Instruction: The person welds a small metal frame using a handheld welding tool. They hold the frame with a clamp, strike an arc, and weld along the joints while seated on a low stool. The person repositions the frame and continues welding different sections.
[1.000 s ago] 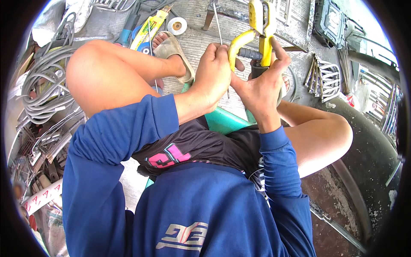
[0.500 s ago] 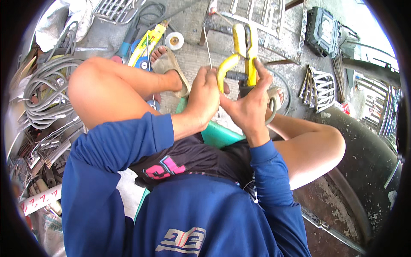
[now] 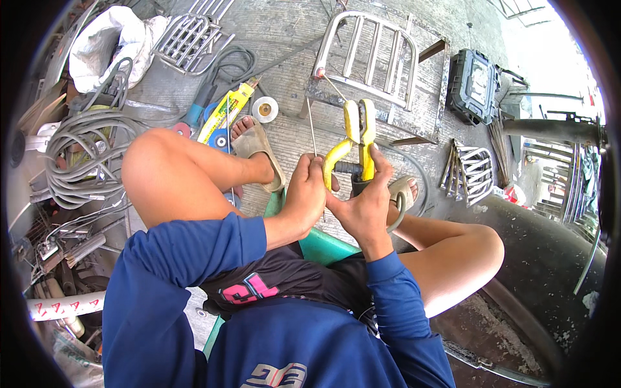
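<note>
My right hand [image 3: 367,210] is wrapped round the lower end of a yellow-and-black welding electrode holder [image 3: 367,132]. From the holder's jaws a short thin electrode [image 3: 334,88] reaches to the left corner of a shiny barred metal rack [image 3: 353,48], where a reddish spot shows. Beside it, my left hand [image 3: 304,197] is closed on a thin straight welding rod [image 3: 312,126] that sticks up past the fingers. The left hand's fingers lie close against the holder's yellow lever, and whether they press on it is hard to tell. A cable runs down from the holder past my right wrist.
A dark metal stand [image 3: 424,132] supports the rack. Left lie a yellow packet [image 3: 226,113], a tape-like roll [image 3: 265,109] and coiled grey cable [image 3: 81,158]. A dark hard case [image 3: 472,87], barred metal pieces [image 3: 475,171] and a large black cylinder [image 3: 517,239] are right.
The view has tilted up, showing more of the rack and floor beyond. Both hands keep their hold on the rod and the electrode holder, with little change between them.
</note>
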A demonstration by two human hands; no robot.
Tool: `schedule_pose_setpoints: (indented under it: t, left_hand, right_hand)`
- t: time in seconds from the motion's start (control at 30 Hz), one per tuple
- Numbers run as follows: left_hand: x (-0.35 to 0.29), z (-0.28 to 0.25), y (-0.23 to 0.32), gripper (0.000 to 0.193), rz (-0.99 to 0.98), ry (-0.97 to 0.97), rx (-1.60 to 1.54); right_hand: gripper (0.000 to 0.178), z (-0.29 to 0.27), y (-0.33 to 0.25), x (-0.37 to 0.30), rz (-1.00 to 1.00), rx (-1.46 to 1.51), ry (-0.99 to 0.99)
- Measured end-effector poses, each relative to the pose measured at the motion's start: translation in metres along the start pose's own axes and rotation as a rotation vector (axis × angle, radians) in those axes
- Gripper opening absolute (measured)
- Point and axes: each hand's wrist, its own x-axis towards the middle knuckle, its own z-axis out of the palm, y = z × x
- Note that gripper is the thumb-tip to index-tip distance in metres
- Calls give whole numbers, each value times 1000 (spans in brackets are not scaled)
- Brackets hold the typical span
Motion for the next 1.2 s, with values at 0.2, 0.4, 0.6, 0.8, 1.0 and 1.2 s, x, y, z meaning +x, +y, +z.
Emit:
schedule_pose_setpoints:
  t: [0.2, 0.4, 0.6, 0.8, 1.0, 1.2]
  left_hand:
    - [0, -1, -3, 27, 23, -5, 9]
    - [3, -4, -4, 29, 78, 6, 165]
    - [2, -6, -7, 28, -1, -8, 42]
    - [5, -4, -7, 26, 288, 73, 296]
    - [6, -6, -2, 25, -40, -4, -32]
    - [6, -8, -9, 27, 67, -26, -36]
  right_hand:
    - [113, 2, 2, 3, -22, 24, 26]
    - [111, 3, 1, 2, -62, 14, 30]
    - [109, 5, 3, -3, 34, 27, -10]
    - [108, 10, 6, -1, 21, 161, 29]
    - [107, 7, 2, -1, 50, 129, 18]
    - [109, 9, 5, -2, 17, 120, 21]
